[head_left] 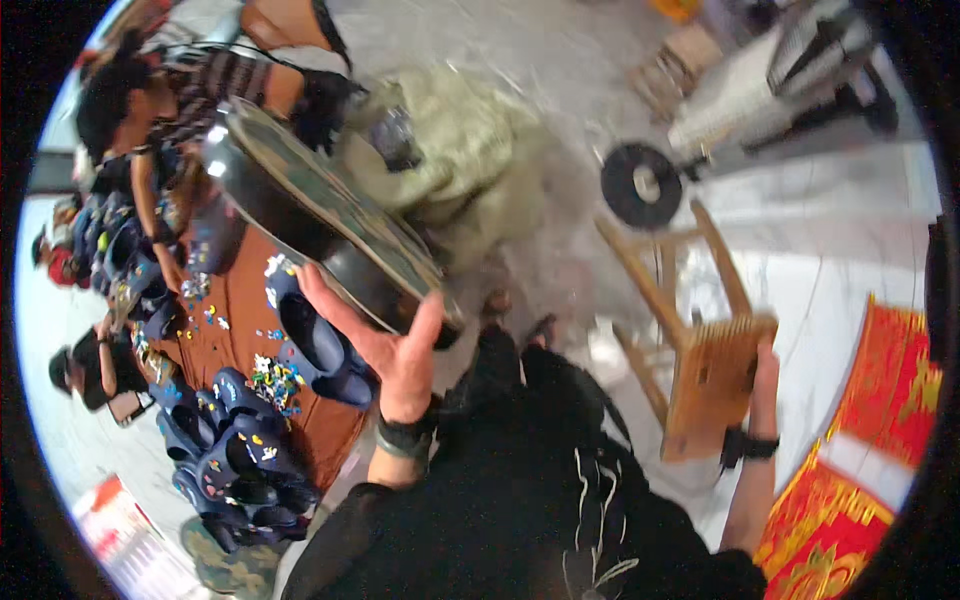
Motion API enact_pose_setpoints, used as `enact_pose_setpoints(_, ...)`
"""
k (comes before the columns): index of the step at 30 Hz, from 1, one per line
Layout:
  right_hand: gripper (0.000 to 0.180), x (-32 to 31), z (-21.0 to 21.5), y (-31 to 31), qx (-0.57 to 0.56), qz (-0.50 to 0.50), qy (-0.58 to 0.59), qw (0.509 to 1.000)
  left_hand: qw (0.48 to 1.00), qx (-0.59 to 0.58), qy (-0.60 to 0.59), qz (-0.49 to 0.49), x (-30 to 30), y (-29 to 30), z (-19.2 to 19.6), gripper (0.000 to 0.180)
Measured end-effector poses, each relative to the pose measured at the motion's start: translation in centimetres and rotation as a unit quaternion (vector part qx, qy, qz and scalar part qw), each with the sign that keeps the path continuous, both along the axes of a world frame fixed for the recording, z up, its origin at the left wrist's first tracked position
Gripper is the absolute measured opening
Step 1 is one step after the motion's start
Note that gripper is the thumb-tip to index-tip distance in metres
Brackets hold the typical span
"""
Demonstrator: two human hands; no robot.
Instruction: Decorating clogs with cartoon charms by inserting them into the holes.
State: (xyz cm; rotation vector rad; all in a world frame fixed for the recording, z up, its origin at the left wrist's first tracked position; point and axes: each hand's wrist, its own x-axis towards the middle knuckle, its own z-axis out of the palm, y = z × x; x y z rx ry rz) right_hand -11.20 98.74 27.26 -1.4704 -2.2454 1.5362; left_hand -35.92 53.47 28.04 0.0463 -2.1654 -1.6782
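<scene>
My left hand [390, 345] is against the lower end of a large, glossy black, rounded thing [330, 245] with a pale rim and a mottled flat side. Its thumb and fingers are spread around that end, and the thing tilts up to the left; its kind I cannot make out. At the right, my right hand [765, 385] grips the seat edge of a small wooden stool [705, 385]. The stool is tipped on its side with its legs pointing away from me; my right fingertips are partly hidden behind the seat.
Dark blue clogs [245, 450] and small colourful pieces [275, 380] lie on a brown surface [330, 440] at the left, where people [120, 105] sit. A pale green sack [450, 130] lies ahead. Beyond the stool are a black disc [642, 186] and red-gold banners [880, 380].
</scene>
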Motion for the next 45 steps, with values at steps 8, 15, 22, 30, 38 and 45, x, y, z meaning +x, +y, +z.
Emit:
enact_pose_setpoints(8,0.043,3.5,-5.2,4.6,-0.120,-0.027,0.122,0.985,0.997,0.037,-0.002,0.072,1.1,0.6,0.2,0.099)
enact_pose_setpoints(15,0.045,4.5,-11.8,9.5,-0.047,-0.002,0.028,0.999,0.993,0.024,0.051,0.106,0.6,-0.5,-4.2,0.094)
enact_pose_setpoints(22,0.048,2.8,-9.6,8.6,-0.079,0.009,0.076,0.994,0.970,-0.158,0.102,0.155,1.3,2.5,-0.5,0.092)
enact_pose_setpoints(30,0.057,-2.9,-7.4,7.6,-0.120,0.073,0.103,0.985,0.950,-0.221,0.098,0.199,1.8,3.4,-0.3,0.091)
enact_pose_setpoints(38,0.052,-17.3,-11.8,8.9,-0.091,0.142,0.012,0.986,0.976,-0.123,0.063,0.171,1.9,3.3,-1.7,0.086)
enact_pose_setpoints(45,0.066,-32.9,-16.7,10.3,-0.007,0.287,-0.008,0.958,0.969,-0.104,0.067,0.215,3.0,4.0,-0.5,0.079)
